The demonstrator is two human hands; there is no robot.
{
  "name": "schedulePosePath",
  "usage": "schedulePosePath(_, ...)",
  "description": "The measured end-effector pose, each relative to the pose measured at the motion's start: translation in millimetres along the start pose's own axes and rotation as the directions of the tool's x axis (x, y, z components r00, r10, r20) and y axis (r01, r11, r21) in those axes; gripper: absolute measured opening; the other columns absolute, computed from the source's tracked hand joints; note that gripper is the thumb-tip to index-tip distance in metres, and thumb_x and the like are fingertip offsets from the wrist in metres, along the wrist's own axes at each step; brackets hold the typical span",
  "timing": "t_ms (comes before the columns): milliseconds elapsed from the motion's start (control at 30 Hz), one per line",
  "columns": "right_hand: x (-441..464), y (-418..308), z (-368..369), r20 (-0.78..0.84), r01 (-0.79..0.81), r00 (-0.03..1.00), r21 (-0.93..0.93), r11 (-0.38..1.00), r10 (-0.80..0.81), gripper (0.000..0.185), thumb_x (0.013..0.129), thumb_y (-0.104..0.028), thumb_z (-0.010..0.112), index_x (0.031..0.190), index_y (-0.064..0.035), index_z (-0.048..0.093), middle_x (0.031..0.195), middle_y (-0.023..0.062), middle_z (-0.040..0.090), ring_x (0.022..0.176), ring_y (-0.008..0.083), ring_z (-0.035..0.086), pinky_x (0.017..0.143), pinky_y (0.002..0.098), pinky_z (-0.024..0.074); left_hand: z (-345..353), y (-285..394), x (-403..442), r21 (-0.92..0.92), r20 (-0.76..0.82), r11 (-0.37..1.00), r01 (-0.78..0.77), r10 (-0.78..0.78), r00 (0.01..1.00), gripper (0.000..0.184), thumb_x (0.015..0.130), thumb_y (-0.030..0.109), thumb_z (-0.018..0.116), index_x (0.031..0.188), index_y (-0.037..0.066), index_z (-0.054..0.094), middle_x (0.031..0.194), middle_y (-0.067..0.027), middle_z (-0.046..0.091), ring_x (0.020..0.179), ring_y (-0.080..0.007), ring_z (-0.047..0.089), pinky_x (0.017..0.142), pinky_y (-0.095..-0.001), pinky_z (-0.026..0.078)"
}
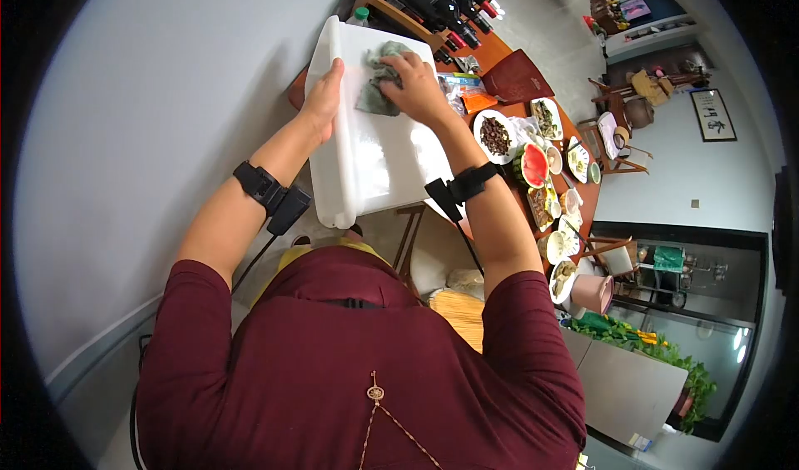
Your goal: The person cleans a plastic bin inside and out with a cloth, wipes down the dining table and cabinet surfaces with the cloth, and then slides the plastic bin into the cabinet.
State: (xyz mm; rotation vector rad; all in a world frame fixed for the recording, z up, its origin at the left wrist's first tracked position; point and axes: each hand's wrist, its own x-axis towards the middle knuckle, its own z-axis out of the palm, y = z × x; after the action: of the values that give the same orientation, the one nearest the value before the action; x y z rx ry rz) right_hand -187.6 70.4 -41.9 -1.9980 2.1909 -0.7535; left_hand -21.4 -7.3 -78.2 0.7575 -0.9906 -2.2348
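Right hand closed over grey-green cloth, pressing it to flat face of white plastic bin; left hand against bin's rim, grip closure unclear; wine bottles near

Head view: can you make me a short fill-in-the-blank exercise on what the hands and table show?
The right hand presses a crumpled grey-green ____ against the white plastic item.
The ____ hand grips that item's raised edge.
On the table, the cut fruit with red flesh is a ____.
The straps worn on both forearms are ____ in colour.

Missing words: cloth; left; watermelon; black.
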Motion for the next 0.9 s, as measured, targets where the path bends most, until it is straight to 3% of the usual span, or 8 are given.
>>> schedulePosePath(67,-8,-16,-8,0.040,0.037,0.999,-0.038,0.999,-0.035,0.042,0.075,-0.015,0.066,0.117,-0.0152,0.061,0.124,0.0190,0.052,0.112,0.0400,0.050,0.099,0.0441,0.0408,4,4,-4,-0.016,-0.051,1.000,0.000,-0.001,0.999,0.061,0.099,0.049,0.038,0.134,-0.001,0.042,0.127,-0.0139,0.054,0.116,-0.0216,0.053,0.095,-0.0359,0.046)
schedulePosePath(133,-22,-32,-21,0.242,0.117,0.960,0.108,0.987,-0.140,0.049,0.068,-0.011,0.065,0.116,-0.0171,0.061,0.126,0.0181,0.050,0.113,0.0416,0.049,0.101,0.0444,0.0404,4,5,-7,-0.010,-0.069,1.000,0.012,-0.013,0.998,0.062,0.099,0.050,0.038,0.135,-0.001,0.042,0.127,-0.0138,0.054,0.116,-0.0216,0.053,0.096,-0.0361,0.046)
schedulePosePath(267,-28,-28,-39,0.366,0.095,0.904,0.332,0.939,-0.221,0.045,0.067,-0.005,0.061,0.111,-0.0120,0.063,0.123,0.0155,0.053,0.115,0.0344,0.052,0.101,0.0388,0.0413,0,-4,1,-0.069,-0.017,0.997,0.022,-0.024,1.000,0.063,0.097,0.052,0.043,0.140,0.006,0.036,0.129,-0.0107,0.052,0.116,-0.0223,0.052,0.098,-0.0394,0.045)
schedulePosePath(467,37,-24,-33,-0.028,0.157,0.987,0.302,0.940,-0.156,0.043,0.076,-0.009,0.062,0.119,-0.0051,0.059,0.116,0.0146,0.057,0.111,0.0303,0.055,0.097,0.0353,0.0425,15,12,-17,-0.027,-0.050,1.000,0.009,-0.010,0.999,0.061,0.100,0.052,0.033,0.135,0.003,0.043,0.124,-0.0101,0.055,0.109,-0.0208,0.057,0.089,-0.0350,0.050)
schedulePosePath(567,72,-29,-11,-0.014,0.238,0.970,0.279,0.930,-0.244,0.042,0.079,-0.011,0.061,0.120,-0.0068,0.059,0.121,0.0162,0.055,0.113,0.0330,0.054,0.097,0.0372,0.0425,3,0,-3,-0.028,-0.009,1.000,0.011,-0.012,1.000,0.060,0.100,0.053,0.032,0.134,0.005,0.044,0.124,-0.0085,0.055,0.106,-0.0188,0.058,0.087,-0.0341,0.051)
schedulePosePath(733,82,-27,18,0.146,0.426,0.899,-0.067,0.902,-0.414,0.039,0.082,-0.011,0.052,0.120,-0.0127,0.060,0.130,0.0204,0.051,0.117,0.0365,0.051,0.102,0.0440,0.0372,7,9,-7,-0.021,-0.128,1.000,0.016,-0.019,0.992,0.066,0.098,0.059,0.026,0.136,0.007,0.043,0.127,-0.0080,0.054,0.113,-0.0195,0.054,0.094,-0.0363,0.047)
schedulePosePath(800,72,-28,22,0.152,0.344,0.929,-0.018,0.939,-0.338,0.040,0.082,-0.010,0.049,0.120,-0.0157,0.061,0.130,0.0196,0.051,0.118,0.0378,0.050,0.103,0.0454,0.0357,6,10,-1,-0.291,0.011,0.951,0.108,-0.109,0.994,0.073,0.096,0.065,0.019,0.138,0.009,0.042,0.132,-0.0091,0.052,0.119,-0.0230,0.050,0.101,-0.0395,0.041)
schedulePosePath(900,56,-29,21,0.032,0.374,0.927,-0.010,0.927,-0.374,0.040,0.078,-0.008,0.056,0.117,-0.0158,0.062,0.127,0.0174,0.054,0.109,0.0407,0.052,0.097,0.0446,0.0424,0,17,13,-0.413,0.067,0.904,0.112,-0.093,0.993,0.079,0.093,0.069,0.015,0.140,0.011,0.040,0.136,-0.0095,0.049,0.124,-0.0267,0.047,0.105,-0.0425,0.037)
